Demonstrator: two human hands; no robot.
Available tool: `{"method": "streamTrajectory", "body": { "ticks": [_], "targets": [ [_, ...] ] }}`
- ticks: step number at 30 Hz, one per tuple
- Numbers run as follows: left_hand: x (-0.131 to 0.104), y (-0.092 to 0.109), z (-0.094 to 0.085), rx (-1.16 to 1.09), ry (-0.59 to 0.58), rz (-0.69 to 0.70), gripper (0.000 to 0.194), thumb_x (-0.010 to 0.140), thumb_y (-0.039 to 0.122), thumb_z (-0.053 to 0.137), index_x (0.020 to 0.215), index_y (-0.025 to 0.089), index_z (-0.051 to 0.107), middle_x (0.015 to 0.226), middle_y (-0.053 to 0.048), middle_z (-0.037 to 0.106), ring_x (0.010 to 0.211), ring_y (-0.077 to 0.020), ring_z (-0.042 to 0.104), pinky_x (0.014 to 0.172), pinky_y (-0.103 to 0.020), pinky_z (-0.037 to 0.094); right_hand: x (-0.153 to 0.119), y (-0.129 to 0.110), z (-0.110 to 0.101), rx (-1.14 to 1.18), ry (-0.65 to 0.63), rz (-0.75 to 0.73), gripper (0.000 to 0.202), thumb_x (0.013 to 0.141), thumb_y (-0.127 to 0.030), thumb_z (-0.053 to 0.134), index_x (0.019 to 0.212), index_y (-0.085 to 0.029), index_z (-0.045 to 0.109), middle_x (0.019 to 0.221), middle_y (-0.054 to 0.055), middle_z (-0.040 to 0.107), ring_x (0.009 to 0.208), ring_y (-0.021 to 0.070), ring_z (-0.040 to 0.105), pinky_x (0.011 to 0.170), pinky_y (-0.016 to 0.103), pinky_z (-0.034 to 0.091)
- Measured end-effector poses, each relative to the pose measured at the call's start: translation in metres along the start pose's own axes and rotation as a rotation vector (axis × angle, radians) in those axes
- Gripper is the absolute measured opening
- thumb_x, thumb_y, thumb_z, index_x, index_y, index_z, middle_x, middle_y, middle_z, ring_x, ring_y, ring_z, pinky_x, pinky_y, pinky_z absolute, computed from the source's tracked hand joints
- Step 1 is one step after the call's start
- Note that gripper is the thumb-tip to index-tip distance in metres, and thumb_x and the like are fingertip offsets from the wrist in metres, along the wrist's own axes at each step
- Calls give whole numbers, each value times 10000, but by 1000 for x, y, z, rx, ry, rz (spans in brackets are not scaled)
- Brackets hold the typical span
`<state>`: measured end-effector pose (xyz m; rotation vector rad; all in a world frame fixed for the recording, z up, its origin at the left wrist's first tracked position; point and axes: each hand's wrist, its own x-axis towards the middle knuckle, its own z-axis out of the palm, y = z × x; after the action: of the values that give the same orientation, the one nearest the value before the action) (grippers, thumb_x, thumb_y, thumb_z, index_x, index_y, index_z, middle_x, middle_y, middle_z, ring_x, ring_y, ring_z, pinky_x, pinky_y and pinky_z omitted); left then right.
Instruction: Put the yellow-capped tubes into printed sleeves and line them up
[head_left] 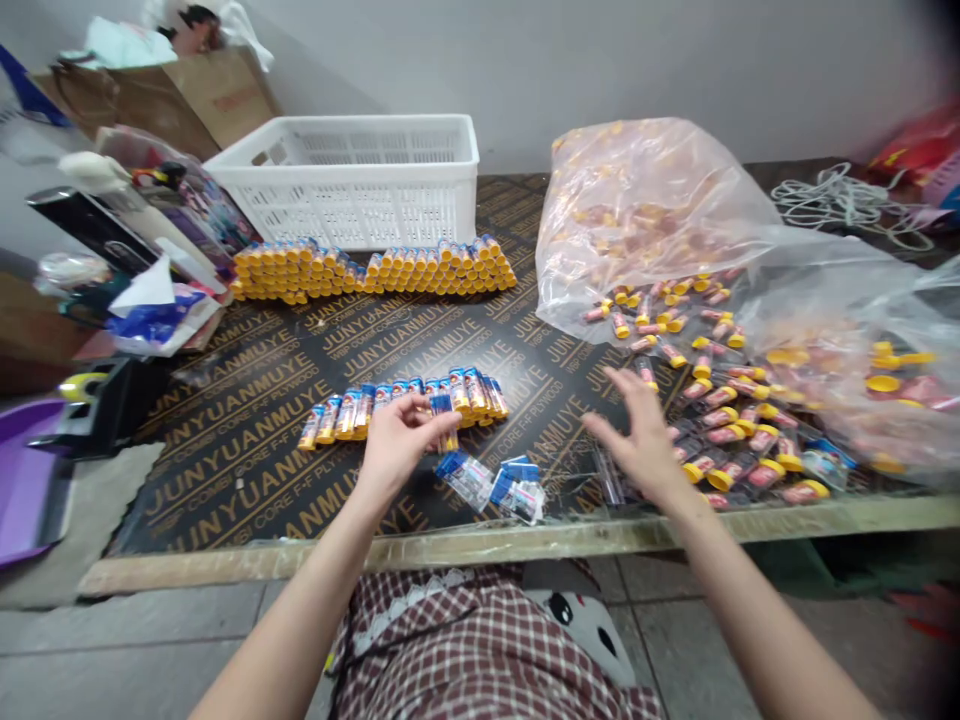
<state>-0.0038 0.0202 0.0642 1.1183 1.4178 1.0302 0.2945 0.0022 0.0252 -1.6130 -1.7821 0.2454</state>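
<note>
My left hand [405, 432] pinches a small clear tube [445, 420] with a blue top part, just in front of a row of small blue-and-yellow labelled tubes [356, 410] on the dark board. Flat blue-and-clear labels [466, 478] lie in two small bunches below that hand. My right hand [639, 432] is open, fingers spread above the board, at the left edge of a heap of loose pink tubes with yellow caps [739, 425]. Whether its fingers touch any tube I cannot tell.
Behind stand stacked yellow-ended tubes [442, 268] against a white plastic basket [360, 200]. A clear bag [637, 220] of capped tubes spills at the right, beside coiled cord [840, 200]. A purple dustpan [26, 480] is at the left. The wooden table edge [480, 545] runs in front.
</note>
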Motion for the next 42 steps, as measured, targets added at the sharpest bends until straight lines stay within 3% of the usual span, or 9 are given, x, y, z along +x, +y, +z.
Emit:
{"method": "streamTrajectory", "body": {
  "ticks": [2,5,9,15,21,26,32,38,42],
  "targets": [
    [24,5,-10,235,106,114,436,544,440,791,828,171,599,495,44,571,459,-126,515,500,-231,381,27,46,-5,-234,69,112,538,835,-458,530,1297,-186,486,1296,187,434,1244,350,389,1001,523,333],
    [50,6,-13,544,147,209,428,582,470,759,868,186,613,504,44,549,510,-151,540,541,-241,367,57,98,-5,-442,10,213,507,833,-450,518,1251,-165,544,1110,200,514,1072,367,491,873,524,404],
    [59,8,-4,738,147,240,412,643,508,709,898,198,619,538,21,552,564,-177,552,562,-249,343,62,115,2,-453,-68,174,340,803,-263,521,1091,-141,654,880,128,535,824,272,561,788,428,456],
    [24,7,-4,683,249,387,292,816,470,539,736,200,614,525,20,520,528,-142,497,568,-240,309,18,85,16,-356,-164,33,412,800,-206,461,1188,-155,589,907,108,528,787,227,570,779,360,484],
    [-14,-48,-5,698,52,123,248,594,388,768,586,212,594,560,12,564,542,-148,485,541,-239,262,-10,52,13,-49,-128,61,430,796,-258,504,1220,-184,503,913,74,635,850,229,622,798,375,492],
    [-13,-67,-1,724,100,66,175,637,317,744,575,217,614,596,-1,587,587,-158,501,557,-250,250,-14,11,9,147,10,155,245,831,-394,538,919,-194,647,927,72,680,877,218,630,806,355,479],
    [-11,-66,-4,673,60,50,126,667,252,696,595,190,614,594,5,594,583,-137,514,571,-241,323,-30,-31,14,384,-37,291,258,847,-420,549,954,-199,628,840,44,685,777,190,652,697,303,481],
    [-16,-68,-1,336,-1,29,130,622,212,689,640,172,566,592,17,589,568,-129,545,568,-228,411,-41,-48,14,500,-53,280,189,837,-389,578,871,-211,630,967,52,674,892,194,630,809,315,478],
    [-15,-71,1,307,-10,50,134,654,160,649,769,180,582,640,15,616,617,-138,589,617,-236,438,-44,-53,14,504,-73,243,167,832,-371,589,835,-209,633,952,49,660,914,191,612,847,321,469]
  ]
}}
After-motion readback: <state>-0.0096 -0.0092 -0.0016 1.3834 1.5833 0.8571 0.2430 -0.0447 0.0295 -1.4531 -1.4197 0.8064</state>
